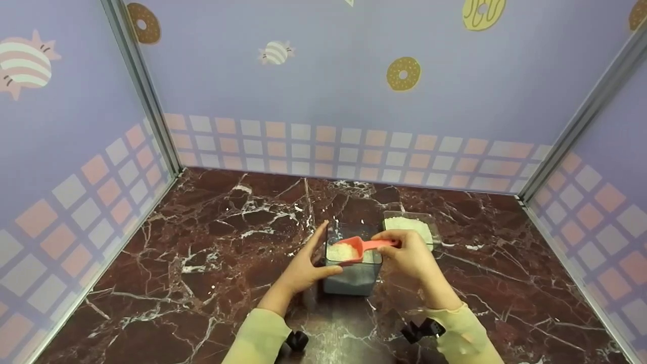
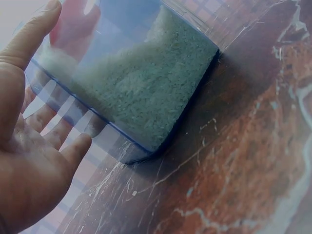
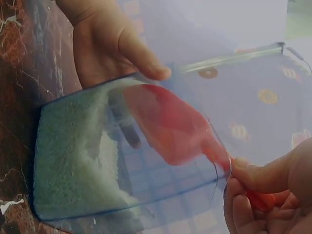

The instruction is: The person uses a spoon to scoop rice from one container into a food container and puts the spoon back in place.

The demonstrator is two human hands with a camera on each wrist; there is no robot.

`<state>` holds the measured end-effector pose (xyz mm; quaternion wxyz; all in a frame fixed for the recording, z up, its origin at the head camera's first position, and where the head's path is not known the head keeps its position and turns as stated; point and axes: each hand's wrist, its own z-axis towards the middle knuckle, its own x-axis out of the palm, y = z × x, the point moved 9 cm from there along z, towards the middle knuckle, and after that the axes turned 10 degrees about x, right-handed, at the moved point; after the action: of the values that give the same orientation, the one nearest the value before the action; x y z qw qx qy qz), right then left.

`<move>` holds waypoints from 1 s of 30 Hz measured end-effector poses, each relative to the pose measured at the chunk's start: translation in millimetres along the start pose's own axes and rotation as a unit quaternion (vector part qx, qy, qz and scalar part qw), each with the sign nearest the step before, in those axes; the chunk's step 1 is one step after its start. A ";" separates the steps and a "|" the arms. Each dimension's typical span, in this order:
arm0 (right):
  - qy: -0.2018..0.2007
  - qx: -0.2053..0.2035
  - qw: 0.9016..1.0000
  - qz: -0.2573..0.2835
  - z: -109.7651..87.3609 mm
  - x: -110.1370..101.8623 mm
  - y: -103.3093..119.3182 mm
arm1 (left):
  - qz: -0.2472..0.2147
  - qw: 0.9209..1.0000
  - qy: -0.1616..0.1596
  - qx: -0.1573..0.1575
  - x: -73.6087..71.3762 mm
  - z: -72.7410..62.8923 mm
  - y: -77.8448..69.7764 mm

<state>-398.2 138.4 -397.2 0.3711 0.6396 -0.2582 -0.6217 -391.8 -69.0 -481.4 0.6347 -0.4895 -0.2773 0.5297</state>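
Observation:
A clear bluish plastic container (image 1: 350,280) holding white rice (image 2: 141,92) stands on the table. My left hand (image 1: 303,268) rests against its left side, fingers fairly straight, the thumb along the near face. In the left wrist view the left palm (image 2: 34,180) stands a little off the wall. My right hand (image 1: 410,253) pinches the handle of a red scoop (image 1: 358,246) between thumb and fingers. The scoop's bowl, loaded with rice, is inside the container's mouth. Through the clear wall, the right wrist view shows the scoop (image 3: 170,126) above a sloping heap of rice.
Behind my right hand sits a shallow clear tray (image 1: 435,233) of white rice. Stray grains dot the dark red marbled table (image 1: 227,283). Lilac patterned panels (image 1: 323,91) enclose the back and both sides.

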 end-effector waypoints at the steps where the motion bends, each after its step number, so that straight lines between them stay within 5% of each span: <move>1: 0.002 0.002 1.000 0.003 0.8 -0.7 -2.2 | -0.002 1.000 0.002 0.002 0.5 0.2 -0.4; 11: 0.031 0.057 0.994 0.088 10.6 -4.5 -31.1 | -0.015 1.000 0.012 0.008 2.1 -0.2 -2.4; 20: 0.120 0.051 0.964 0.232 14.4 0.2 -47.8 | -0.016 1.000 0.010 0.006 1.9 -0.2 -1.9; 30: 0.106 0.052 0.945 0.306 13.1 -22.7 -54.1 | 0.003 1.000 0.007 -0.006 1.1 -1.5 0.5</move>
<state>-420.3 186.3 -425.9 0.5345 0.6108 -0.4327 -0.3925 -390.3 -68.5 -482.6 0.6320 -0.4980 -0.2749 0.5263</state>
